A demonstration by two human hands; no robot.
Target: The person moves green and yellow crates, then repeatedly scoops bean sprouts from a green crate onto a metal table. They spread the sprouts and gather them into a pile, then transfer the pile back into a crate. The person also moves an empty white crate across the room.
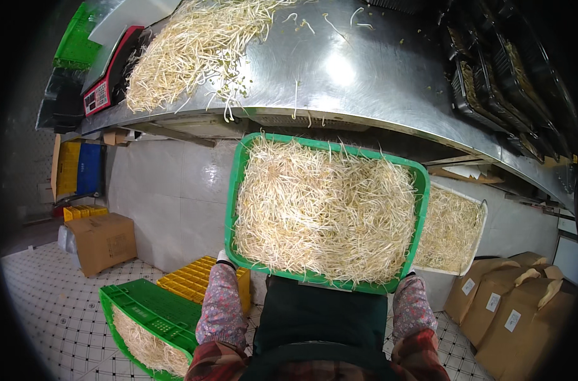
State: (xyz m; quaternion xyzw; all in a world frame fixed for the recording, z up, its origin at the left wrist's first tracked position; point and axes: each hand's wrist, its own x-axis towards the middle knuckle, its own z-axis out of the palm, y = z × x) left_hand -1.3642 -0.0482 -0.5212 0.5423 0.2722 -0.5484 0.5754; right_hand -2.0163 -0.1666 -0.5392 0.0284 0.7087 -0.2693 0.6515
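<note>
A green plastic crate [422, 209] full of bean sprouts [327, 214] is held level in front of my body, just short of the steel table. At its near left corner, my left hand [223, 257] grips the crate in a white glove, with the fingers hidden beneath the rim. My right hand [410, 273] is at the near right corner and almost wholly hidden by the crate; only a sliver shows below the floral sleeve cover. Loose bean sprouts [189, 52] lie heaped on the steel table [379, 71], some with green leaves.
A red digital scale [98, 97] stands left on the table, black plastic trays [489, 90] at right. Below are a white tub [477, 238] of sprouts, brown paper bags [498, 300], a yellow crate [193, 278], a tilted green crate [151, 297] of sprouts and a cardboard box [105, 240].
</note>
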